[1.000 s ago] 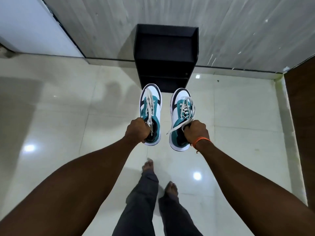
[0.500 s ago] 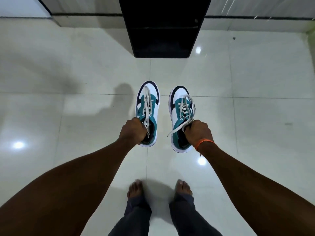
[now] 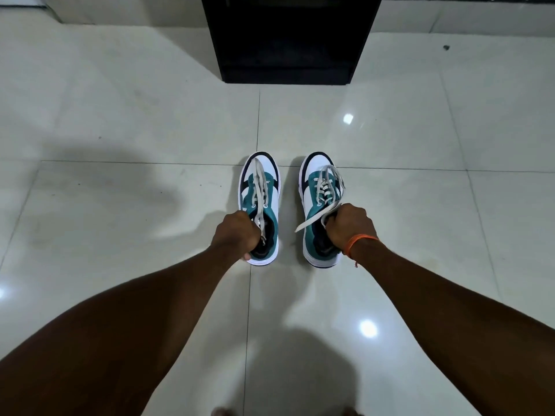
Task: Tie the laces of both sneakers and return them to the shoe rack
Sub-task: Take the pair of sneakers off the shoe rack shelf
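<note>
Two white, teal and navy sneakers with loose white laces sit low over the tiled floor, toes pointing away from me. My left hand [image 3: 237, 234] grips the left sneaker [image 3: 260, 187] at its heel opening. My right hand [image 3: 350, 228] grips the right sneaker [image 3: 318, 187] at its collar, an orange thread around the wrist. One lace end of the right sneaker hangs out to the left. The black shoe rack [image 3: 288, 40] stands ahead at the top of the view, its upper part cut off. I cannot tell whether the soles touch the floor.
Glossy pale floor tiles [image 3: 120, 205] spread all around, with light reflections and my shadow. My bare toes [image 3: 220, 412] show at the bottom edge. A wall base runs behind the rack.
Both sneakers have come down from waist height to near the floor, still in my hands. My view has dropped and moved closer to the rack, and my legs have left the frame.
</note>
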